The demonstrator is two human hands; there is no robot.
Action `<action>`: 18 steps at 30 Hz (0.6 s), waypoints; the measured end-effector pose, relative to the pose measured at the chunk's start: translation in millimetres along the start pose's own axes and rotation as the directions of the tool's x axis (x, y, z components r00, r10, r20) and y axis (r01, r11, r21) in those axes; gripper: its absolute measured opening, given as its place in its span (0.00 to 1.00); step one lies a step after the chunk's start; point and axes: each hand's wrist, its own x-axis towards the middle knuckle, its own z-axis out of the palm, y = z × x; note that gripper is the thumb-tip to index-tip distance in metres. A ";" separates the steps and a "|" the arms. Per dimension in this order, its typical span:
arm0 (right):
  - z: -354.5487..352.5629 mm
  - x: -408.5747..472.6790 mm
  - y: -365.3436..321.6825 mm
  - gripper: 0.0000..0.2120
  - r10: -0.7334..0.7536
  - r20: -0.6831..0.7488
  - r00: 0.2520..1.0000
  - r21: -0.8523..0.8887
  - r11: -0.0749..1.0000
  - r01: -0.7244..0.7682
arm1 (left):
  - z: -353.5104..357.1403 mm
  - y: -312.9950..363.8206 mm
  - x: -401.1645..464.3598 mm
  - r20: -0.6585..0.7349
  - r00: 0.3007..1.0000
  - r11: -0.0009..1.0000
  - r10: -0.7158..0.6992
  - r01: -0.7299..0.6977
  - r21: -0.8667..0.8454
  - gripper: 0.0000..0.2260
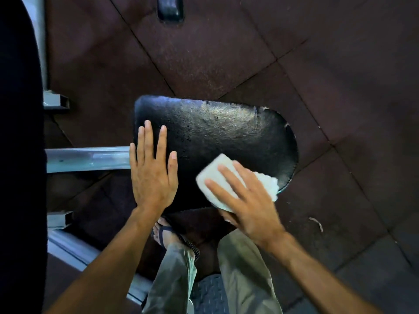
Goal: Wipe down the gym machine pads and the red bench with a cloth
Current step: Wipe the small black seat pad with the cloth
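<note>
A black, worn seat pad (217, 137) of the gym machine fills the middle of the head view, with a shiny patch near its far edge. My left hand (154, 168) lies flat on the pad's left edge, fingers spread, holding nothing. My right hand (247, 200) presses a folded white cloth (217, 175) onto the pad's near right part, fingers splayed over it. The cloth sticks out past my fingers on both sides. No red bench is in view.
Grey metal frame tubes (88, 158) run from the left to the pad, with more bars (68, 245) lower left. A tall dark pad (20, 155) fills the left edge. Dark rubber floor tiles (340, 87) surround the seat. My sandalled foot (167, 234) stands below it.
</note>
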 end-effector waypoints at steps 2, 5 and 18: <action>-13.7 -13.6 34.4 0.28 -0.019 0.025 0.999 -0.028 0.999 0.020 | 0.8 0.8 -0.4 -0.002 1.000 1.000 -0.005 0.005 0.003 0.25; -17.5 32.1 61.6 0.25 0.162 -0.147 0.976 -0.047 0.984 -0.170 | 3.1 1.5 -0.9 -0.006 1.000 1.000 -0.006 0.007 0.028 0.25; 2.4 6.7 -5.5 0.27 0.325 -0.121 0.938 0.065 0.946 -0.319 | 2.8 -0.4 -0.6 0.004 1.000 1.000 -0.012 0.012 0.011 0.25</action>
